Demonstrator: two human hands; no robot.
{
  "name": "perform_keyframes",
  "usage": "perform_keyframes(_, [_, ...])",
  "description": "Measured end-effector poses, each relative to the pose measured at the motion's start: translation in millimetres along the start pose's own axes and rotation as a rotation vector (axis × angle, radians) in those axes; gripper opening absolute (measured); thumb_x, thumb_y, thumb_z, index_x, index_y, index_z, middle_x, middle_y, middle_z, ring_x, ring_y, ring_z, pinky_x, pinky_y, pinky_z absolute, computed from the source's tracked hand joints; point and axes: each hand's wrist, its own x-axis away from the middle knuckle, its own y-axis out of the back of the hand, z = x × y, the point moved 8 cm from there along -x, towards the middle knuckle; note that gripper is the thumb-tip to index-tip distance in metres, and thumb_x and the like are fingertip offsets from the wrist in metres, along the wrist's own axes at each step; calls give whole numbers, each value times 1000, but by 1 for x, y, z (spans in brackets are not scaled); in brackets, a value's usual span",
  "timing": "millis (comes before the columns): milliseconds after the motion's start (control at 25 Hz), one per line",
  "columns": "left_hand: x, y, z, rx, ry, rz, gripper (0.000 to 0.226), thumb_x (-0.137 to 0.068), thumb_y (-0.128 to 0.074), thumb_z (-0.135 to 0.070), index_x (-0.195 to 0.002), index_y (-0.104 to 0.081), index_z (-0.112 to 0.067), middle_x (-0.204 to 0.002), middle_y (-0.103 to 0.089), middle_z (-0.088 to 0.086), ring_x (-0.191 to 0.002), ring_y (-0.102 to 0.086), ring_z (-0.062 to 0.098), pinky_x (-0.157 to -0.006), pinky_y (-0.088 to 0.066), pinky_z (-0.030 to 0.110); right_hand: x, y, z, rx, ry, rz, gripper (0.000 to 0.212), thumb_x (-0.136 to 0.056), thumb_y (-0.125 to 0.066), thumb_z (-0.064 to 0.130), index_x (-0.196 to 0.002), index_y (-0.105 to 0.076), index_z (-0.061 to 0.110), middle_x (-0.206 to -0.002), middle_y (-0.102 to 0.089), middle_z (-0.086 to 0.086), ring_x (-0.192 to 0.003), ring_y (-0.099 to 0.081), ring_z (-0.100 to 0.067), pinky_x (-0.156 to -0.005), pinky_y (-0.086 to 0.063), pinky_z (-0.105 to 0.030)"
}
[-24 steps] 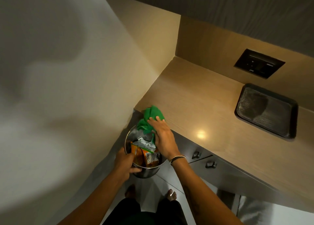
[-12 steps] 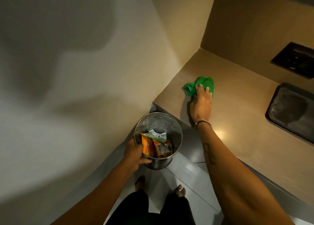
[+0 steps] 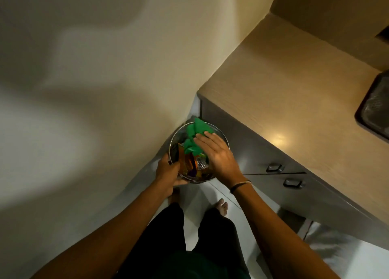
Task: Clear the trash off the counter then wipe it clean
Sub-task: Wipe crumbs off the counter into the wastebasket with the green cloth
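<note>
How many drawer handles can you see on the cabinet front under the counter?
2. One handle sits just above the seam between the cabinet fronts, the other handle just below it, lower right. More may lie outside the frame to the right.

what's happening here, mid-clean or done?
Mid-clean, by the look of it. The left hand grips the rim of a metal bin held beside the counter. The right hand holds a green cloth over the bin's mouth, with orange wrappers already inside. The visible counter shows no trash, only a dark tray at the right edge.
</note>
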Motion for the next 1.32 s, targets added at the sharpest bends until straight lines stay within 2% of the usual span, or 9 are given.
perform_keyframes(160, [-28,15,53,-54,34,23,47,-95,-77,-24,-137,-61,-38,-129,-72,-2,-104,-76,30,-64,-68,49,52,-52,-50,6,-252,-65,67,-92,-72,12,-155,-48,15,-164,-46,-8,-156,-37,-32,-130,-29,-54])
perform_keyframes(280, [-68,16,107,-62,78,14,41,-99,-72,-24,-134,-63,-41,-129,-73,-1,-105,-77,31,-66,-69,52,78,-123,-83,45,-349,85,81,-86,-83,14,-157,-44,19,-167,-42,-7,-158,-32,-35,-128,-32,-56])
perform_keyframes(440, [-159,7,196,-85,155,-10,47,-100,-67,-12,-139,-60,-39,-133,-71,4,-107,-77,38,-69,-69,55,109,-244,-144,12,-395,217,74,-94,-74,9,-160,-40,18,-172,-31,-4,-163,-17,-34,-132,-26,-52])
perform_keyframes(680, [-306,-26,291,-63,211,26,37,-92,-76,-17,-115,-72,-46,-112,-78,-3,-81,-83,27,-60,-67,48,130,-379,-239,28,-444,123,70,-93,-69,3,-157,-44,13,-168,-38,-8,-159,-28,-38,-129,-32,-53])
perform_keyframes(760, [-348,-38,305,-44,182,48,39,-81,-82,-21,-93,-74,-57,-94,-81,-14,-69,-83,20,-57,-66,49,132,-407,-266,37,-459,80,66,-94,-63,8,-157,-44,13,-168,-39,-8,-159,-29,-38,-128,-33,-52])
perform_keyframes(920, [-413,-53,301,-51,64,92,55,-52,-88,-42,-102,-70,-56,-105,-79,-15,-87,-82,35,-58,-66,53,126,-438,-304,40,-442,53,64,-97,-67,8,-156,-45,11,-168,-39,-10,-159,-29,-37,-128,-35,-54])
perform_keyframes(1120, [-414,-63,281,-174,23,153,43,-62,-87,-42,-96,-69,-62,-118,-78,-8,-96,-82,30,-60,-67,40,112,-429,-312,44,-420,108,67,-96,-69,4,-158,-42,10,-168,-37,-12,-159,-29,-39,-128,-35,-54])
perform_keyframes(1240, [-365,-57,251,-443,-119,84,53,-98,-71,-29,-148,-55,-36,-144,-67,10,-131,-64,38,-97,-62,52,116,-389,-280,65,-456,166,74,-92,-65,-7,-159,-40,12,-169,-36,-10,-160,-28,-36,-129,-34,-50])
perform_keyframes(1320, [-315,-56,222,-785,-269,50,61,-107,-59,-24,-163,-35,-20,-160,-51,19,-145,-50,42,-116,-47,50,119,-348,-247,66,-453,182,73,-92,-63,-10,-159,-41,12,-169,-37,-10,-160,-29,-36,-130,-34,-48])
